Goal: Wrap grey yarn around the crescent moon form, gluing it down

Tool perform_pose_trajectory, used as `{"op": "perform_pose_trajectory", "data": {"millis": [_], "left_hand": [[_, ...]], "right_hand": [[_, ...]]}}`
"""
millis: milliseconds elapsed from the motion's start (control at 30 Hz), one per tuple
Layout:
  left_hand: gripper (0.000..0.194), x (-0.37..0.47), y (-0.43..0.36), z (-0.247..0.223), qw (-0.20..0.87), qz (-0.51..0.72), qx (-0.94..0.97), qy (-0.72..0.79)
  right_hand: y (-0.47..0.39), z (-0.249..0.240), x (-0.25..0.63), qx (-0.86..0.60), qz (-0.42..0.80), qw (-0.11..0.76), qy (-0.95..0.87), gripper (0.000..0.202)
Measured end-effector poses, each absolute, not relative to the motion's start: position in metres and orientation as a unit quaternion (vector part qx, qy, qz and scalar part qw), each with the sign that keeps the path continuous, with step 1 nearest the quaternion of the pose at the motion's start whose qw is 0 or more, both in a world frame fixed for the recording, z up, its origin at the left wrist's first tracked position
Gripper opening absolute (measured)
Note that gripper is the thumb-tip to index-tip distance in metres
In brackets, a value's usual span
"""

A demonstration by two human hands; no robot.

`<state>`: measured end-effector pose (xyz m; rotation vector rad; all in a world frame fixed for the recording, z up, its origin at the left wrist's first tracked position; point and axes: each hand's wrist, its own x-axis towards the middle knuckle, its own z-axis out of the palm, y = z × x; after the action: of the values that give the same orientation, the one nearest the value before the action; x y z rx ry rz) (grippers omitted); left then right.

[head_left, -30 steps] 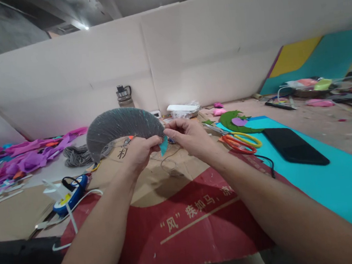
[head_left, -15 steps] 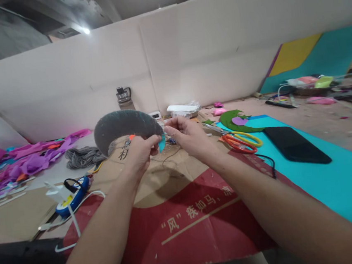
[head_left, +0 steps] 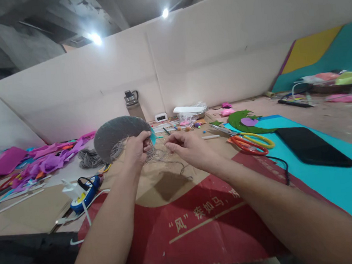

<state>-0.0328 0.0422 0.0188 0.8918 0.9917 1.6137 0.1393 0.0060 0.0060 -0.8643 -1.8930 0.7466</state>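
A dark grey crescent-shaped piece [head_left: 113, 131] with a light blue edge at its right end is raised over the cardboard. My left hand [head_left: 138, 148] grips it near that end. Grey yarn [head_left: 158, 155] hangs and trails below and right of my left hand. To the right, my right hand [head_left: 182, 146] is apart from the piece, thumb and fingertips pinched together; whatever is between them is too small to make out. Under both hands lies a brown and red cardboard sheet [head_left: 204, 233].
Right: orange scissors [head_left: 248, 145], yellow-handled scissors, a black phone [head_left: 314, 145] on a blue sheet [head_left: 349, 190], and a green felt crescent [head_left: 236, 124]. Left: a power strip [head_left: 87, 194], grey yarn skein [head_left: 89, 158] and purple scraps [head_left: 52, 160]. A bottle [head_left: 134, 107] stands behind.
My right hand has moved away from the crescent's tip, leaving a gap between the hands. The crescent sits slightly lower, more grey yarn shows below it, and the view has shifted left.
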Motion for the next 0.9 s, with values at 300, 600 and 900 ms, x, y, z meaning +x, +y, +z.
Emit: {"op": "perform_pose_trajectory", "data": {"millis": [300,600,900], "left_hand": [[0.021,-0.054,0.054,0.017,0.526,0.675,0.310,0.414],[0.024,-0.067,0.063,0.011,0.513,0.690,0.290,0.421],[0.024,-0.081,0.076,0.007,0.513,0.697,0.272,0.421]], "right_hand": [[-0.002,0.010,0.139,-0.338,0.319,0.344,-0.816,0.018],[-0.017,0.025,0.144,-0.331,0.389,0.230,-0.828,0.018],[-0.022,0.043,0.168,-0.202,0.539,0.300,-0.761,0.030]]}}
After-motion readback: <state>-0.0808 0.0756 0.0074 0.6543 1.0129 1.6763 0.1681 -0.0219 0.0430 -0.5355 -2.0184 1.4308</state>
